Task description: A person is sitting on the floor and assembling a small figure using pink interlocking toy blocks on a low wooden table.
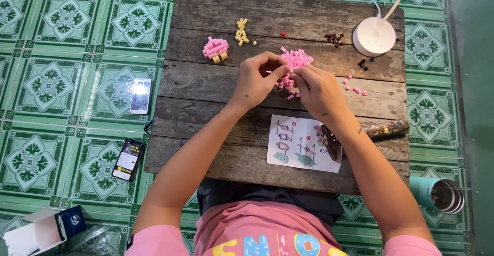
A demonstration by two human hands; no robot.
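Both hands meet mid-table: left hand (256, 79) and right hand (315, 88) have fingertips pinched together on small pink pieces at the near edge of the pink brick pile (295, 60). What exactly sits between the fingers is too small and covered to make out. The pile spreads just beyond the knuckles on the wooden table (206, 96). The right forearm hides part of the instruction sheet (301, 150). A finished pink model (215, 49) sits far left, yellow bricks (241, 32) beside it.
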